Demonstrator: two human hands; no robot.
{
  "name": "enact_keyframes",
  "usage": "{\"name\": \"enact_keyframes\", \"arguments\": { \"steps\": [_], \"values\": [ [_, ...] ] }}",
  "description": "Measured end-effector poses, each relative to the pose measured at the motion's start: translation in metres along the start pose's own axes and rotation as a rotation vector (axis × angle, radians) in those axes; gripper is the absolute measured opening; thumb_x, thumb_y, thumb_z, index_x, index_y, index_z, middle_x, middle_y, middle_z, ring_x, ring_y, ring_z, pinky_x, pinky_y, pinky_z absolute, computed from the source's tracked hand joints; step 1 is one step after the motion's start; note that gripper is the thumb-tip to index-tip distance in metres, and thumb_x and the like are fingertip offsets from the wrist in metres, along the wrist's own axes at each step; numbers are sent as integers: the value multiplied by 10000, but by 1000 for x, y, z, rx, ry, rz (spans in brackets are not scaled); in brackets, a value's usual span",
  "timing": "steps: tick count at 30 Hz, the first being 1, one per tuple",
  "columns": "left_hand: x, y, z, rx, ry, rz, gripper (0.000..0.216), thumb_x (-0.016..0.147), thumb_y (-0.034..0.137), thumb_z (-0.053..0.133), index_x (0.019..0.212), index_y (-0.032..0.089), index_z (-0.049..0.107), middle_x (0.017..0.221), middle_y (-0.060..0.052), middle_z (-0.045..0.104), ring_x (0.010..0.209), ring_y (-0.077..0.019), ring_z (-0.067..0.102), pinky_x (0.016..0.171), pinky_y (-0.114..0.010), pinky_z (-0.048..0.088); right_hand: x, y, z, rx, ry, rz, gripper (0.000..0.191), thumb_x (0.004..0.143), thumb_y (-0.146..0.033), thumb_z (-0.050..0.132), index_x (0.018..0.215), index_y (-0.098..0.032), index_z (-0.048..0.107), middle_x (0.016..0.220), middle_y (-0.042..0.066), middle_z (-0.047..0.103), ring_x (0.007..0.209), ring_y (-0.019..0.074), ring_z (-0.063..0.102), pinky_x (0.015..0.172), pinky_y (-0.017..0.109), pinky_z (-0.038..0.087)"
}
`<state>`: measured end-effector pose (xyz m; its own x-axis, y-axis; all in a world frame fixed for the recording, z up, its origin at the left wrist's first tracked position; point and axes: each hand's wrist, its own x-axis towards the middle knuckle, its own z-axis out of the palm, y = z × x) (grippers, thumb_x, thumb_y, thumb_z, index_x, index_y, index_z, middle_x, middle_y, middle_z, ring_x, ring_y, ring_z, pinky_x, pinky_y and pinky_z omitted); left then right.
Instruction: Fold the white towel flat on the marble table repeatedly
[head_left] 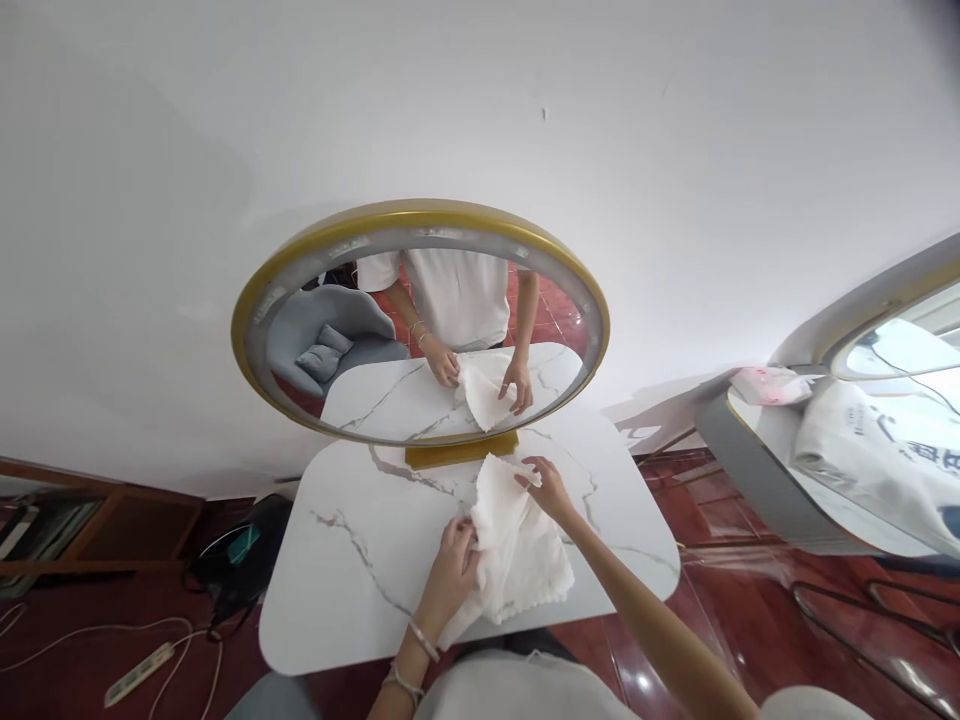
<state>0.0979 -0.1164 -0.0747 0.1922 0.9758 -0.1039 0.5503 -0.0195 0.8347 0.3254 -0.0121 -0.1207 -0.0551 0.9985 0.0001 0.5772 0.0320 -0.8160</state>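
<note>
A white cloth (517, 560) with wavy, scalloped edges lies loosely rumpled on the marble-patterned table (337, 590), part of it hanging over the near edge. At its left side my left hand (454, 565) is closed, with the fingertips gripping the cloth's edge. My right hand (550, 490) is at the cloth's upper right edge, with thumb and fingers curved around it; the exact contact is partly hidden. Both hands and the cloth also appear in the oval mirror (420, 212) behind the table.
The mirror's gold base (461, 452) stands at the table's back edge, against the white wall. On the right, another table (765, 470) carries a tissue pack (772, 385) and a white printed bag (862, 440). A black bag (251, 560) and a power strip (139, 675) lie on the red floor at left.
</note>
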Motion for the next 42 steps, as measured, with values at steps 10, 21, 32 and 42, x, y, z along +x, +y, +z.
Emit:
{"name": "enact_keyframes", "arguments": {
  "steps": [10, 21, 32, 42],
  "values": [
    [67, 18, 8, -408, -56, -281, 572, 833, 691, 318, 849, 175, 565, 978, -111, 655, 883, -220, 621, 767, -326, 496, 28, -15, 17, -62, -146, 133, 84, 685, -201, 646, 757, -237, 623, 678, -12, 659, 749, 188, 604, 759, 338, 451],
    [91, 11, 11, -312, -157, -144, 193, 685, 355, 636, 709, 164, 616, 626, 28, 551, 603, -124, 491, 627, -245, 400, 9, -30, -2, 112, -93, 108, 285, 681, -347, 646, 942, -242, 600, 1081, 61, 629, 1040, 239, 528, 909, 405, 405],
    [88, 36, -2, -307, -59, 31, 435, 781, 474, 581, 484, 158, 551, 666, -25, 589, 638, -134, 513, 626, -256, 403, 26, -63, -45, 346, -383, 211, 436, 632, -580, 690, 589, -184, 512, 567, -52, 440, 579, 100, 391, 590, 271, 328],
    [90, 35, 0, -423, 65, -59, 385, 692, 518, 684, 663, 135, 690, 772, -90, 698, 711, -183, 626, 641, -274, 494, 21, -72, -58, 431, -255, 253, 447, 602, -604, 712, 611, -172, 599, 596, -11, 546, 588, 117, 463, 551, 257, 346]
  ]
}}
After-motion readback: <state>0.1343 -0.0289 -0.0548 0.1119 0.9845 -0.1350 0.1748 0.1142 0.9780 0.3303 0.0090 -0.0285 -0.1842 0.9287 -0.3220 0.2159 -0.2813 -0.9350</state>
